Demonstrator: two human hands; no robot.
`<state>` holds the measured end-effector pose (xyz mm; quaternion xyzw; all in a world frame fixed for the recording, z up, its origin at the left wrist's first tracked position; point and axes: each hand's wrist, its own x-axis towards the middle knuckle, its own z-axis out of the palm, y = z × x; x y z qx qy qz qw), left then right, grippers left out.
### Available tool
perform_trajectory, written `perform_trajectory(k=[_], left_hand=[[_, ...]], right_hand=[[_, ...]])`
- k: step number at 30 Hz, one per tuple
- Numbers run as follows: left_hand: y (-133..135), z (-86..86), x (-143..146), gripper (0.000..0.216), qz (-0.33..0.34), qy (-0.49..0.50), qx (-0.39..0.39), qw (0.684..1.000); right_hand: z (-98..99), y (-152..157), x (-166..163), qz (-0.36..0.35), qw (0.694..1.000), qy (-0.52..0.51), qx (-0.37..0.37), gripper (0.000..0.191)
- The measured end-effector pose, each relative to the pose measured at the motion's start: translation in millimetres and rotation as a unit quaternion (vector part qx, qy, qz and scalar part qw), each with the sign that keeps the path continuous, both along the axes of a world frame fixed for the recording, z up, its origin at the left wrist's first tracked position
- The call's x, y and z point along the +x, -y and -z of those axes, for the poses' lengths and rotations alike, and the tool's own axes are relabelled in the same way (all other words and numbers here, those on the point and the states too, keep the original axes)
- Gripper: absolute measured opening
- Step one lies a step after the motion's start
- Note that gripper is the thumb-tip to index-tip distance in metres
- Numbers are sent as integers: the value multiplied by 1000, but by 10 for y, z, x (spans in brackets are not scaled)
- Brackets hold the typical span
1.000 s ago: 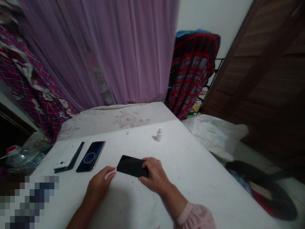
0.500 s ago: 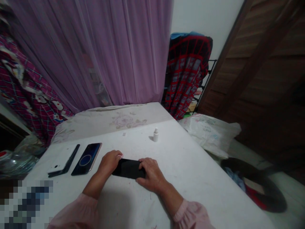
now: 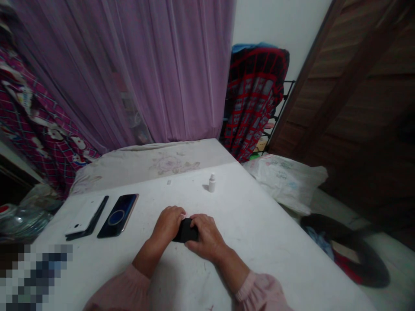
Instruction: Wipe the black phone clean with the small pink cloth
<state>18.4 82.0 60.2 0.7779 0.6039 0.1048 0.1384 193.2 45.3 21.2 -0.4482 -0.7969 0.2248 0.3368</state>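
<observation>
A black phone [image 3: 187,233] lies flat on the white table [image 3: 259,242], most of it covered by my hands. My left hand [image 3: 167,224] rests on top of it with fingers curled, pressing a small pink cloth [image 3: 183,215] whose edge peeks out at the fingertips. My right hand [image 3: 207,237] grips the phone's right end, fingers over the top edge and thumb at the near side. Only a dark strip of the phone shows between the two hands.
A dark phone with a blue ring on its screen [image 3: 118,209] and a white phone [image 3: 84,218] lie at the table's left. A small white bottle [image 3: 212,183] stands farther back. A white sack [image 3: 285,181] sits off the right edge, and a purple curtain [image 3: 145,69] hangs behind.
My left hand has slid to the right along the black phone, from its left corner to beside my right hand. The right hand has kept its hold.
</observation>
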Motion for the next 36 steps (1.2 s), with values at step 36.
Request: perform_trajectory(k=[36], left_hand=[[344, 59, -309, 18, -248, 4, 30, 968]], right_hand=[[46, 116, -106, 43, 998, 39, 11, 36]])
